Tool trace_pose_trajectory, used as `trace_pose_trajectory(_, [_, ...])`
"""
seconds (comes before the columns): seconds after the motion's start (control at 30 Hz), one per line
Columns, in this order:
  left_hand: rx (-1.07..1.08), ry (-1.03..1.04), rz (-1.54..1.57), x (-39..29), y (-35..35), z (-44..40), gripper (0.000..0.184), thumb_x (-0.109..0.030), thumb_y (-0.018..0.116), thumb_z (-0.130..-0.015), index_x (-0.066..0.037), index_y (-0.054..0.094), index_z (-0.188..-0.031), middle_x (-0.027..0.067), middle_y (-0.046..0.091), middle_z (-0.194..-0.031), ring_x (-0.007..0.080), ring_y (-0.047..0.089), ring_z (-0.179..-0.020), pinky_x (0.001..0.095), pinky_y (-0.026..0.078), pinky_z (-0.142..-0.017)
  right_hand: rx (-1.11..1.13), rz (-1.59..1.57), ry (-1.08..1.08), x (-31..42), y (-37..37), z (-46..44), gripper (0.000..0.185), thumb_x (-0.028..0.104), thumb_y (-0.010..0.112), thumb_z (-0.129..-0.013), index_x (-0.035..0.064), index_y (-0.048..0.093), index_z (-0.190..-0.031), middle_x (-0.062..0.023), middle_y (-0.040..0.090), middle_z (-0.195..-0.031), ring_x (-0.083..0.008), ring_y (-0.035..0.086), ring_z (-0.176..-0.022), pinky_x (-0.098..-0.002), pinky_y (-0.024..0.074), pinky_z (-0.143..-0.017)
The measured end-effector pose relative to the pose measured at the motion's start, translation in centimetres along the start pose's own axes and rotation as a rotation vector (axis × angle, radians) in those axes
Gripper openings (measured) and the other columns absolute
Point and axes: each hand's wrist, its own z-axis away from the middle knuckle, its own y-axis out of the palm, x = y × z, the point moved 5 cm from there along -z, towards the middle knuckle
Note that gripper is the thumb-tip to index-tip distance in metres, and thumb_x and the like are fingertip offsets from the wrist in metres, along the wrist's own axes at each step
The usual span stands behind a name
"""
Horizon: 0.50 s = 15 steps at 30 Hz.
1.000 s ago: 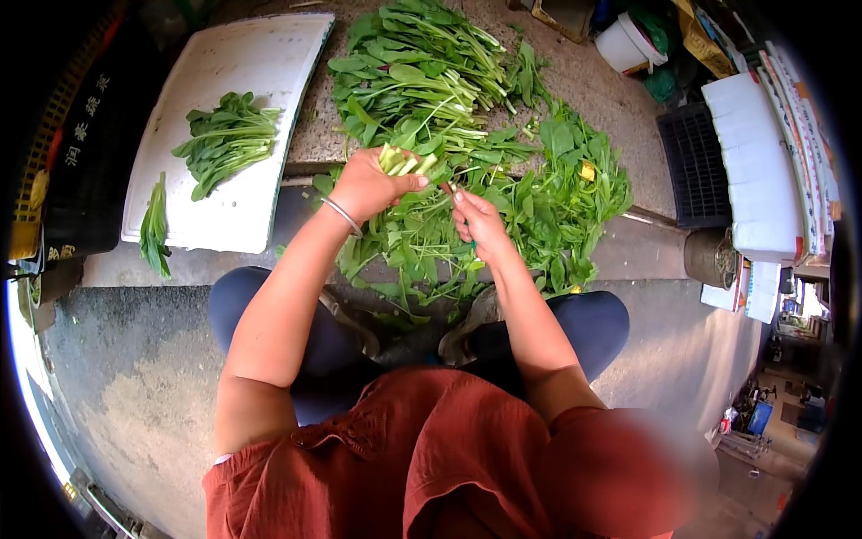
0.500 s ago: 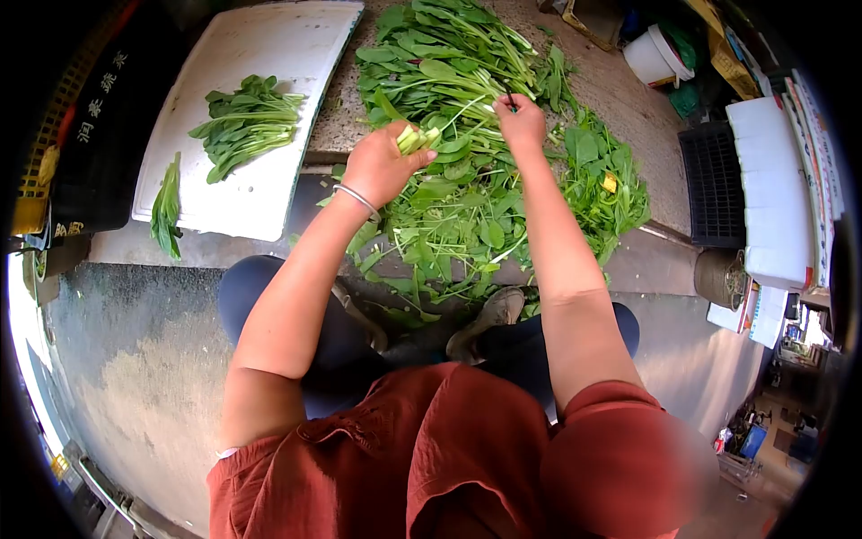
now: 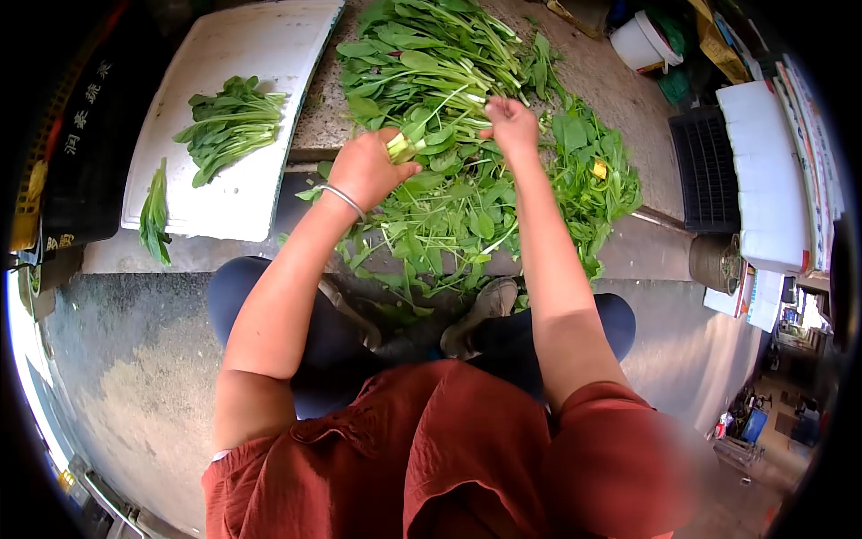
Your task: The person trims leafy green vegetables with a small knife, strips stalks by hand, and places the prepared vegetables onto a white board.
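My left hand [image 3: 366,169], with a bangle at its wrist, is closed round a bunch of pale green stems [image 3: 401,147]. To its right, my right hand [image 3: 513,126] reaches to the lower edge of a big pile of leafy greens [image 3: 422,63]; its fingers are bent together, and what they hold, if anything, is too small to tell. Loose leaves [image 3: 449,225] lie below both hands, above my shoes. A bunch of greens [image 3: 235,128] rests on a white foam board [image 3: 256,45] at the left, with a smaller bunch [image 3: 154,214] at its lower left edge.
A black crate [image 3: 703,171] and a white foam box [image 3: 763,171] stand at the right, near a woven basket [image 3: 716,260]. A white bucket [image 3: 643,45] is at the upper right. Dark crates [image 3: 99,135] line the left side. My knees are below the ledge.
My right hand has moved from beside the stems in my left hand up to the pile's edge. A tool seen in it earlier no longer shows clearly. My left hand still grips the bunch.
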Motion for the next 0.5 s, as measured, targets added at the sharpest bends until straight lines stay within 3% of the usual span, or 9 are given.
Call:
trace_pose_trajectory(0.03, [0.002, 0.007, -0.002, 0.1, 0.2, 0.0, 0.033, -0.03, 0.072, -0.065, -0.006, 0.059, -0.082, 0.0177, 0.061, -0.074, 0.0346, 0.059, -0.073, 0.0405, 0.048, -0.067, -0.067, 0.001, -0.062, -0.1, -0.1, -1.9, 0.029, 0.018, 0.056, -0.084, 0.0018, 0.055, -0.108, -0.0093, 0.062, -0.098, -0.016, 0.062, -0.064, -0.0295, 0.0485, -0.061])
trace_pose_trajectory(0.07, [0.009, 0.023, 0.009, 0.3, 0.6, -0.2, 0.033, -0.03, 0.071, -0.066, -0.005, 0.058, -0.082, 0.0176, 0.061, -0.073, 0.0346, 0.059, -0.072, 0.0404, 0.048, -0.067, -0.074, -0.001, -0.067, -1.1, 0.1, -4.0, 0.029, 0.018, 0.056, -0.084, 0.0018, 0.055, -0.108, -0.0093, 0.062, -0.098, -0.016, 0.062, -0.064, -0.0295, 0.0485, -0.061])
trace_pose_trajectory(0.17, [-0.009, 0.043, 0.04, 0.2, 0.2, -0.5, 0.032, -0.028, 0.072, -0.066, -0.005, 0.058, -0.083, 0.0179, 0.06, -0.074, 0.0348, 0.058, -0.071, 0.039, 0.047, -0.066, 0.067, 0.378, -0.012, -2.3, 1.4, -7.4, 0.031, 0.028, 0.059, -0.081, 0.0133, 0.059, -0.109, -0.0085, 0.062, -0.099, -0.0233, 0.058, -0.091, -0.0365, 0.0441, -0.079])
trace_pose_trajectory(0.27, [-0.004, 0.014, 0.061, 0.1, -0.1, -0.3, 0.031, -0.026, 0.072, -0.066, -0.004, 0.058, -0.082, 0.0184, 0.059, -0.076, 0.035, 0.058, -0.072, 0.0384, 0.046, -0.066, 0.073, 0.465, -0.103, -2.0, 1.6, -8.1, 0.028, 0.026, 0.061, -0.08, 0.0108, 0.062, -0.103, -0.009, 0.062, -0.098, -0.0223, 0.059, -0.087, -0.0352, 0.0447, -0.077])
trace_pose_trajectory(0.33, [0.0, 0.025, 0.029, 0.2, -0.1, -0.4, 0.03, -0.026, 0.072, -0.066, -0.004, 0.058, -0.08, 0.0188, 0.059, -0.076, 0.035, 0.058, -0.072, 0.0393, 0.046, -0.066, 0.041, 0.355, -0.156, -1.7, 1.1, -9.0, 0.022, 0.022, 0.064, -0.077, 0.0081, 0.064, -0.094, -0.0076, 0.064, -0.088, -0.0178, 0.06, -0.075, -0.0321, 0.0464, -0.07])
trace_pose_trajectory(0.5, [-0.026, 0.077, -0.017, 0.7, 0.0, -0.5, 0.032, -0.031, 0.069, -0.067, -0.006, 0.057, -0.082, 0.0169, 0.06, -0.072, 0.0348, 0.059, -0.07, 0.0416, 0.048, -0.065, 0.03, -0.101, 0.001, 2.4, -0.5, -7.9, 0.019, 0.014, 0.062, -0.08, -0.0001, 0.059, -0.092, -0.0062, 0.063, -0.08, -0.0098, 0.057, -0.063, -0.024, 0.0439, -0.055])
